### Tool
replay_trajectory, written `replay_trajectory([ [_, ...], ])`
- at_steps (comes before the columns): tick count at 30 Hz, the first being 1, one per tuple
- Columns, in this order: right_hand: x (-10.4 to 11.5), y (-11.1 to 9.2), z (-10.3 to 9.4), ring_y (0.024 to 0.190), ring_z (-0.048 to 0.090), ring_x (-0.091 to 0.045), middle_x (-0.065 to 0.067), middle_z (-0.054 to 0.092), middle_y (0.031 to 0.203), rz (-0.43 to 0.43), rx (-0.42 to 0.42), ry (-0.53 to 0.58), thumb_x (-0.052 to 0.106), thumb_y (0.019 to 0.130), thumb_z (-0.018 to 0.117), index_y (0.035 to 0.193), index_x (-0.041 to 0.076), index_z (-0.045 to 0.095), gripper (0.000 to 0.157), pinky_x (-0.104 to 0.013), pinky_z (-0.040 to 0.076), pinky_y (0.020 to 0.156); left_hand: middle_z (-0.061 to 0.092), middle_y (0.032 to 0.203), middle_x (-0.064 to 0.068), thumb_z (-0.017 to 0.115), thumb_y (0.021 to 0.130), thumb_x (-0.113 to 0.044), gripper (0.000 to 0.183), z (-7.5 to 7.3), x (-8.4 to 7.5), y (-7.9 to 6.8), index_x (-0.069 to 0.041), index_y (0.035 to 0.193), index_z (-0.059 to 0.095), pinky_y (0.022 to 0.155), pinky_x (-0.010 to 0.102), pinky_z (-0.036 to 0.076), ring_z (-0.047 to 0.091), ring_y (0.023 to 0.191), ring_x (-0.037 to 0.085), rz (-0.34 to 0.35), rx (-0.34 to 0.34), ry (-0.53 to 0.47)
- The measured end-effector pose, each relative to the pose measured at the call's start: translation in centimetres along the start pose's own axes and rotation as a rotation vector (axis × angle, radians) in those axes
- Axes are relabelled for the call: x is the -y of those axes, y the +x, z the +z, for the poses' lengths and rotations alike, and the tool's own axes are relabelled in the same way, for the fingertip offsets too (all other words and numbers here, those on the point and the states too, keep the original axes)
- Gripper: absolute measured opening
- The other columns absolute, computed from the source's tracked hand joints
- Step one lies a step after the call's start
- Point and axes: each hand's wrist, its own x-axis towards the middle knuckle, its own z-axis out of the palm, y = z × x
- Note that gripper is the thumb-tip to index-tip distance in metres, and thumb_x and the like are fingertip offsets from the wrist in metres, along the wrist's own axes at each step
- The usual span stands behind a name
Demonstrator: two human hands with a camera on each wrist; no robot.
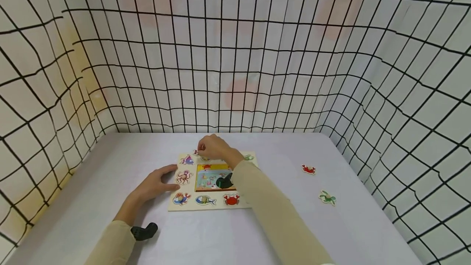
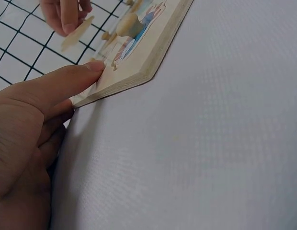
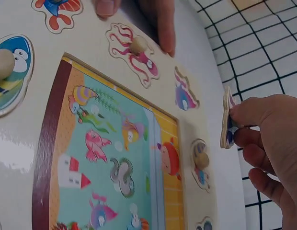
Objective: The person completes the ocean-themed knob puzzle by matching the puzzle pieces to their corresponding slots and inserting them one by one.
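Note:
A wooden peg puzzle board with sea-animal pictures lies flat on the table. At its left edge my left hand rests with fingers spread, the thumb touching the board near a corner. Over the far left part of the board, my right hand pinches a thin wooden puzzle piece, held on edge in the right wrist view; its picture is mostly hidden. Close by are an octopus piece with a round knob and a purple-blue fish picture showing no knob.
A red crab piece and a green turtle piece lie loose on the white table, right of the board. Black-and-white grid netting closes off the back and both sides. The right sleeve covers the board's right part.

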Motion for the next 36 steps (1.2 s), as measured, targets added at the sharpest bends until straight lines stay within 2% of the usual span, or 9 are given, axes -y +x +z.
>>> replay_trajectory([
  [2, 0.4, 0.4, 0.4, 0.082, 0.062, -0.008, 0.007, 0.070, 0.096, 0.005, 0.011, 0.011, 0.030, 0.103, 0.066, 0.106, 0.017, 0.078, 0.018, -0.028, 0.054, 0.079, 0.038, 0.161, 0.023, 0.085, 0.086, -0.037, 0.085, 0.0, 0.0, 0.0, -0.003, 0.153, 0.048, 0.119, 0.066, 0.018, 0.023, 0.150, 0.048, 0.003, -0.003, -0.004],
  [4, 0.9, 0.9, 0.9, 0.083, 0.062, -0.008, 0.007, 0.069, 0.097, 0.013, 0.020, -0.001, 0.030, 0.103, 0.066, 0.107, 0.017, 0.078, 0.018, -0.026, 0.053, 0.076, 0.037, 0.161, 0.023, 0.085, 0.086, -0.038, 0.085, -0.1, 0.1, 0.0, -0.003, 0.153, 0.048, 0.119, 0.066, 0.018, 0.023, 0.150, 0.048, -0.001, -0.001, -0.004],
  [9, 2.1, 1.6, 1.9, 0.084, 0.062, -0.009, 0.008, 0.069, 0.099, 0.018, 0.040, -0.070, 0.033, 0.104, 0.065, 0.108, 0.019, 0.078, 0.020, -0.027, 0.054, 0.075, 0.037, 0.161, 0.023, 0.085, 0.085, -0.037, 0.084, -0.4, 0.0, -0.1, -0.004, 0.153, 0.048, 0.119, 0.067, 0.019, 0.023, 0.150, 0.048, -0.005, 0.003, -0.010],
  [15, 2.6, 2.2, 3.0, 0.084, 0.060, -0.009, 0.009, 0.069, 0.098, 0.035, 0.048, -0.131, 0.034, 0.104, 0.064, 0.108, 0.020, 0.078, 0.020, -0.027, 0.053, 0.073, 0.037, 0.161, 0.023, 0.085, 0.086, -0.036, 0.084, -0.4, -0.3, -0.1, -0.003, 0.153, 0.048, 0.119, 0.067, 0.018, 0.022, 0.150, 0.048, 0.003, 0.009, -0.021],
  [19, 2.7, 2.2, 3.5, 0.084, 0.060, -0.009, 0.009, 0.070, 0.099, 0.048, 0.054, -0.131, 0.034, 0.104, 0.064, 0.108, 0.020, 0.078, 0.020, -0.027, 0.053, 0.073, 0.037, 0.161, 0.024, 0.085, 0.086, -0.036, 0.084, -0.2, -0.3, -0.2, -0.002, 0.153, 0.047, 0.118, 0.068, 0.017, 0.022, 0.150, 0.049, 0.012, 0.011, -0.017],
  [28, 3.7, 2.7, 4.4, 0.080, 0.060, -0.006, 0.010, 0.070, 0.097, 0.017, 0.056, -0.132, 0.034, 0.104, 0.065, 0.110, 0.019, 0.079, 0.021, -0.025, 0.052, 0.071, 0.036, 0.161, 0.024, 0.085, 0.086, -0.037, 0.085, -0.3, 0.0, -0.5, -0.001, 0.153, 0.047, 0.118, 0.069, 0.017, 0.021, 0.150, 0.049, 0.011, 0.009, -0.031],
  [36, 3.5, 2.9, 5.1, 0.076, 0.058, -0.006, 0.010, 0.068, 0.094, 0.047, 0.045, -0.137, 0.033, 0.105, 0.064, 0.110, 0.020, 0.078, 0.020, -0.024, 0.050, 0.068, 0.038, 0.160, 0.024, 0.085, 0.086, -0.036, 0.084, -0.2, 0.1, -0.2, 0.000, 0.152, 0.048, 0.118, 0.067, 0.019, 0.024, 0.150, 0.049, 0.039, 0.005, -0.022],
])
